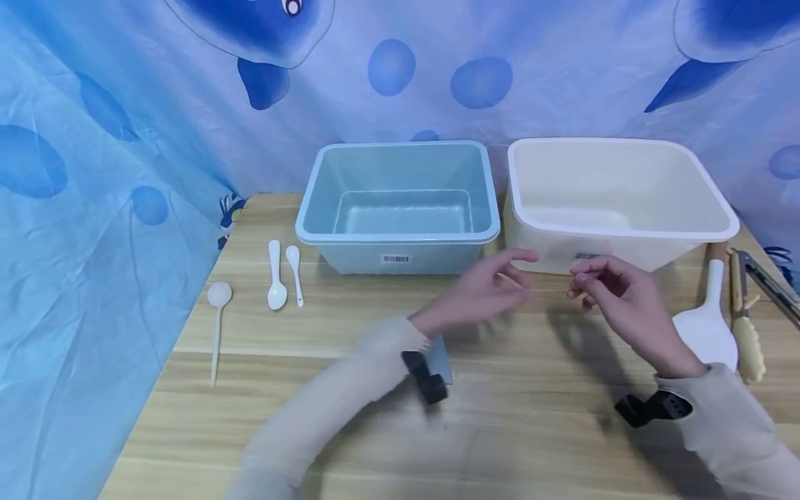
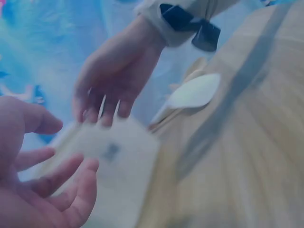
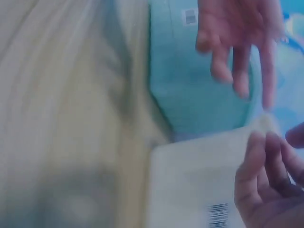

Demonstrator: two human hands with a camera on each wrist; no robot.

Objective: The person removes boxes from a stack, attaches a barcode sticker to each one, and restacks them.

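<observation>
My left hand (image 1: 478,288) hovers before the seam between the light-blue bin (image 1: 400,257) and the white bin (image 1: 544,253). Its fingers are spread and nothing is between them. Facing it, my right hand (image 1: 625,305) hangs in front of the white bin with loosely bent fingers; no object shows in it. In the left wrist view, the fingers of my right hand (image 2: 118,76) droop over the white bin's wall (image 2: 118,156). Both bins look vacant inside. A grey flat piece (image 1: 440,361) lies partly hidden under my left wrist.
On the left lie a long-handled white spoon (image 1: 219,295), a white spoon (image 1: 277,295) and a smaller one (image 1: 295,264). To the right are a white spatula-like utensil (image 1: 706,330), beige-tipped tongs (image 1: 748,344) and a dark metal utensil (image 1: 771,288). A blue patterned curtain (image 1: 406,104) hangs behind.
</observation>
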